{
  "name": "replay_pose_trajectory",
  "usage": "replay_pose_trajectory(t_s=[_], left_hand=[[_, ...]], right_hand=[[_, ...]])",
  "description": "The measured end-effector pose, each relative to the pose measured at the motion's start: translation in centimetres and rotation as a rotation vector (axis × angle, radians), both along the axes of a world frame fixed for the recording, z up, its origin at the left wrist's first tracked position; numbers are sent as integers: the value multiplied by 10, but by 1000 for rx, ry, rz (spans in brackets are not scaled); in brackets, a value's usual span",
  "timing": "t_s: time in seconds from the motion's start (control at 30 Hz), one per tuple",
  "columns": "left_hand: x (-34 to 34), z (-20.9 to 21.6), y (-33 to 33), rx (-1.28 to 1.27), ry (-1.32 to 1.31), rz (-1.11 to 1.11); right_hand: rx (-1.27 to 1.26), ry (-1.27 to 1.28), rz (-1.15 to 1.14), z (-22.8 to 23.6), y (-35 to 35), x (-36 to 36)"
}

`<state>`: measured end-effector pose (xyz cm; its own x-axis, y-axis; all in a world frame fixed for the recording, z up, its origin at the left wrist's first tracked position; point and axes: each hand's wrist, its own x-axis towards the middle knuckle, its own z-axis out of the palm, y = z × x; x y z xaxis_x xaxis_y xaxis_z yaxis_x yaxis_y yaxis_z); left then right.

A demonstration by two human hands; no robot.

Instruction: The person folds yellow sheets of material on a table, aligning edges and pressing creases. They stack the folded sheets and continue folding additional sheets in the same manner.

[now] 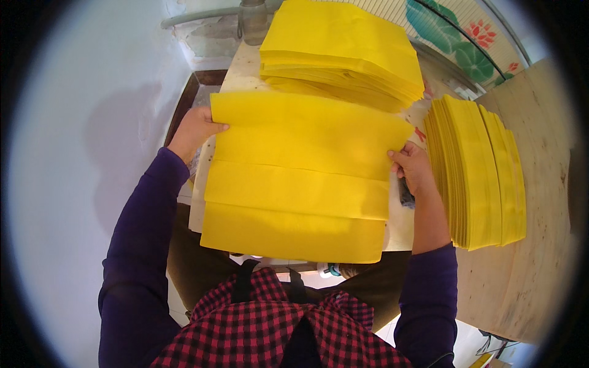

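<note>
A wide yellow sheet (294, 147), felt-like or of non-woven fabric, spreads in front of me with crosswise fold or layer lines in its lower half. My left hand (195, 132) is closed on its upper left edge, the thumb lying on top. At the right edge, a little lower, my right hand (412, 168) pinches the same sheet between thumb and fingers. The far edge looks lifted and slightly blurred. Whether the lower bands are one folded piece or separate layers, I cannot tell.
Beyond the sheet lies a thick stack of yellow sheets (337, 43). Folded yellow pieces (475, 175) stand in a row on the wooden board (537, 141) at right. A pale wall (80, 184) runs close on the left. A cloudy bottle (252, 21) stands at the back.
</note>
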<state>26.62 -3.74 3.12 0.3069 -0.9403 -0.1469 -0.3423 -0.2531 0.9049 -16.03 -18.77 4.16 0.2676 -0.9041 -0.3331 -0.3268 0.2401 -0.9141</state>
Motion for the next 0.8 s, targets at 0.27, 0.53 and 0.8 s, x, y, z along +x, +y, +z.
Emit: replay_pose_trajectory(t_s=[0.27,0.53,0.8], left_hand=[[-4,-19,32,-149,14,21],[-13,-55,54,-501,68,-66],[-9,-74,51,-587,-25,-35]], right_hand=[[-209,-335,55,-29,27,-14],[-278,-363,66,-53,41,-26],[-340,-297,91,-58,43,-27]])
